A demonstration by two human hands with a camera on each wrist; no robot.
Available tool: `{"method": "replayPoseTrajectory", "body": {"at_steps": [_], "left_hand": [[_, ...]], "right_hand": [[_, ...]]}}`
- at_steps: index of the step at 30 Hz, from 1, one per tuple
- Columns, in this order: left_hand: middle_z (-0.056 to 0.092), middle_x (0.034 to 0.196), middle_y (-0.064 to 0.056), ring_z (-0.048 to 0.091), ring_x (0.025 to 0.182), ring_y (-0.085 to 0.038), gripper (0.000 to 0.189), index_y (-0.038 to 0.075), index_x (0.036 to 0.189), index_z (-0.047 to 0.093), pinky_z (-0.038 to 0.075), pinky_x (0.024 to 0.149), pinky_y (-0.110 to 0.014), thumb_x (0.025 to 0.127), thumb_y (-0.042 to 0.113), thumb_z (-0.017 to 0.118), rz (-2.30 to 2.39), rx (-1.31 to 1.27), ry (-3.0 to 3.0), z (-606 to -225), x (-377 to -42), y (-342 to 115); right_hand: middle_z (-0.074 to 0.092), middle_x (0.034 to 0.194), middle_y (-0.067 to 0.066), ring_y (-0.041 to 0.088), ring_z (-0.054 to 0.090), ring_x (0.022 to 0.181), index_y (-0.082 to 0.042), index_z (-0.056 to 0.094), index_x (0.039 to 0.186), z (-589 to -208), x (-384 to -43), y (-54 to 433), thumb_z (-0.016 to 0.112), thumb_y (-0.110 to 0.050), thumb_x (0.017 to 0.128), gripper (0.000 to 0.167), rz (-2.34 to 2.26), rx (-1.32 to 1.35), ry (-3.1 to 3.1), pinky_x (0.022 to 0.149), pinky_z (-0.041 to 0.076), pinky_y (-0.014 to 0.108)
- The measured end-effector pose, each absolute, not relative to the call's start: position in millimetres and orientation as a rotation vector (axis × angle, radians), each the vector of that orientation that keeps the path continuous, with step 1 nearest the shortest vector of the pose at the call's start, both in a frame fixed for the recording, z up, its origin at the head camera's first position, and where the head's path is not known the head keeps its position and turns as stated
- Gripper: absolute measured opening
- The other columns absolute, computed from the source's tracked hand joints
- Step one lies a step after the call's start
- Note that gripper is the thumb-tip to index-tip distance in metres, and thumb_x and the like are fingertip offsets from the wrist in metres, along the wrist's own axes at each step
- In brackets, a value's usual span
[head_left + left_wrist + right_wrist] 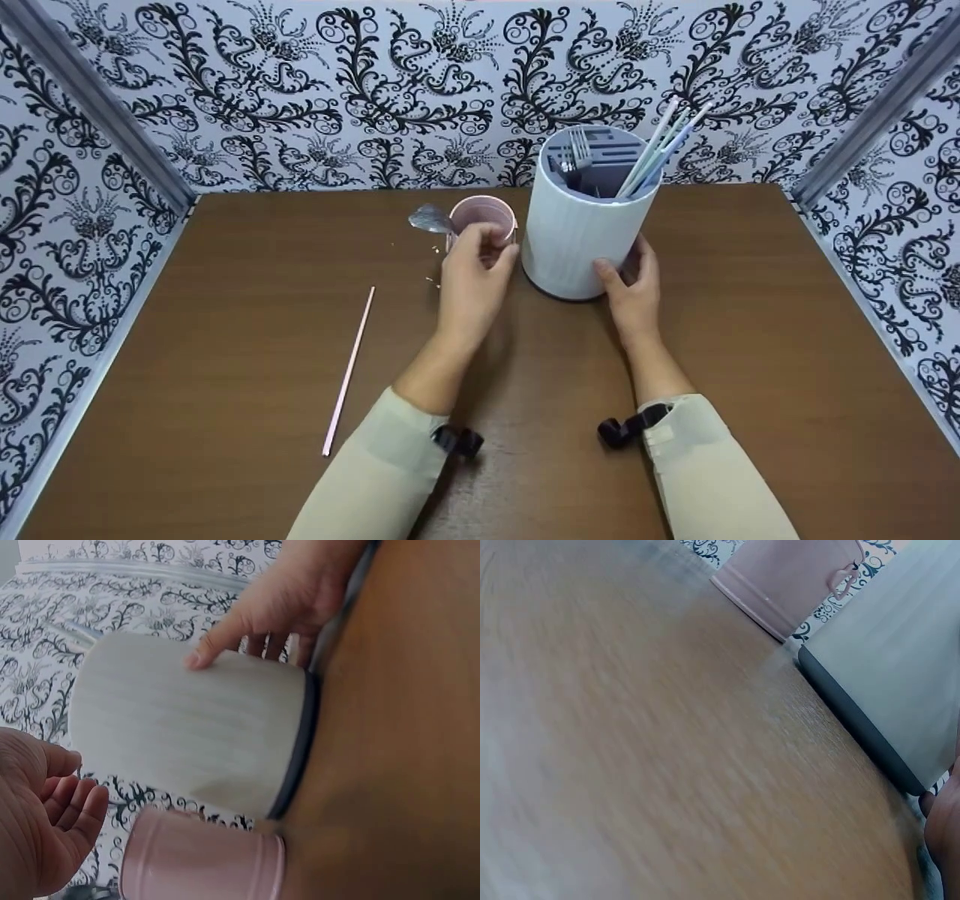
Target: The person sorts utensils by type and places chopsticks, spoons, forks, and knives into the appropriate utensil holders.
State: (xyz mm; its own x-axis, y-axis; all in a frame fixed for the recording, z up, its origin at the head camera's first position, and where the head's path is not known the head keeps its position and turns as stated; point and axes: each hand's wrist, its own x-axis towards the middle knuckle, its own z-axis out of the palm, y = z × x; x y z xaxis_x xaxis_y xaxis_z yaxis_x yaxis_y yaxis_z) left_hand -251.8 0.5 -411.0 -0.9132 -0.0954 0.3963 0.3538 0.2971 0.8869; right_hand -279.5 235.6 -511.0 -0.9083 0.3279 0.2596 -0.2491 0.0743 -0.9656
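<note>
My right hand (634,289) grips the low right side of a tall white utensil holder (581,240), thumb in front and fingers wrapped behind. The holder stands on a dark base, with forks (580,150) and several pale straw-like sticks (660,150) in its top. Just in front of a small pink bucket (501,212) is my left hand (476,281). Its fingers are loosely bent, and the left wrist view shows nothing held between them and the thumb. The bucket (202,859) sits beside the holder (187,716).
A crinkled, silvery-clear piece (430,219) sticks out at the bucket's left. Small white crumbs (433,282) lie nearby on the brown table (225,337). A thin pink stick (349,371) lies left of my left forearm. Patterned walls (262,90) enclose the back and sides.
</note>
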Motion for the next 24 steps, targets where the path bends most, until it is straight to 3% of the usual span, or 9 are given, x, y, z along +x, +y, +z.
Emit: {"method": "replayPoseTrajectory", "body": {"at_steps": [7, 12, 19, 24], "left_hand": [[0.071, 0.098, -0.011, 0.069, 0.087, -0.019, 0.017, 0.0, 0.106, 0.069, 0.06, 0.081, -0.03, 0.09, 0.001, 0.076, -1.62, -0.163, -2.195, -433.1, -237.9, -20.8], [0.07, 0.096, -0.012, 0.068, 0.084, -0.02, 0.019, -0.001, 0.106, 0.068, 0.062, 0.079, -0.039, 0.09, 0.001, 0.077, -1.61, -0.152, -2.202, -442.7, -230.8, -29.6], [0.071, 0.097, -0.013, 0.069, 0.083, -0.021, 0.02, -0.002, 0.108, 0.068, 0.059, 0.076, -0.028, 0.09, 0.002, 0.076, -1.597, -0.169, -2.238, -445.7, -226.8, -39.9], [0.072, 0.099, -0.015, 0.068, 0.085, -0.022, 0.019, -0.002, 0.108, 0.068, 0.061, 0.079, -0.04, 0.091, 0.001, 0.075, -1.545, -0.176, -2.293, -444.4, -227.5, -49.1]], "right_hand": [[0.041, 0.161, 0.016, 0.028, 0.041, 0.146, -0.005, 0.033, 0.161, -511.3, -280.1, 234.8, 0.079, -0.023, 0.088, 0.088, 1.912, -0.076, -1.926, 0.124, 0.033, 0.043], [0.039, 0.163, 0.015, 0.028, 0.038, 0.149, -0.005, 0.033, 0.161, -512.0, -279.8, 235.3, 0.08, -0.028, 0.088, 0.09, 1.902, -0.082, -1.937, 0.127, 0.03, 0.046], [0.04, 0.162, 0.014, 0.029, 0.038, 0.149, -0.006, 0.033, 0.16, -512.1, -280.1, 236.6, 0.078, -0.029, 0.089, 0.087, 1.899, -0.073, -1.936, 0.127, 0.03, 0.046], [0.039, 0.163, 0.012, 0.025, 0.04, 0.148, -0.007, 0.031, 0.161, -509.8, -278.5, 236.8, 0.075, -0.028, 0.091, 0.085, 1.878, -0.093, -1.975, 0.127, 0.03, 0.044]]}}
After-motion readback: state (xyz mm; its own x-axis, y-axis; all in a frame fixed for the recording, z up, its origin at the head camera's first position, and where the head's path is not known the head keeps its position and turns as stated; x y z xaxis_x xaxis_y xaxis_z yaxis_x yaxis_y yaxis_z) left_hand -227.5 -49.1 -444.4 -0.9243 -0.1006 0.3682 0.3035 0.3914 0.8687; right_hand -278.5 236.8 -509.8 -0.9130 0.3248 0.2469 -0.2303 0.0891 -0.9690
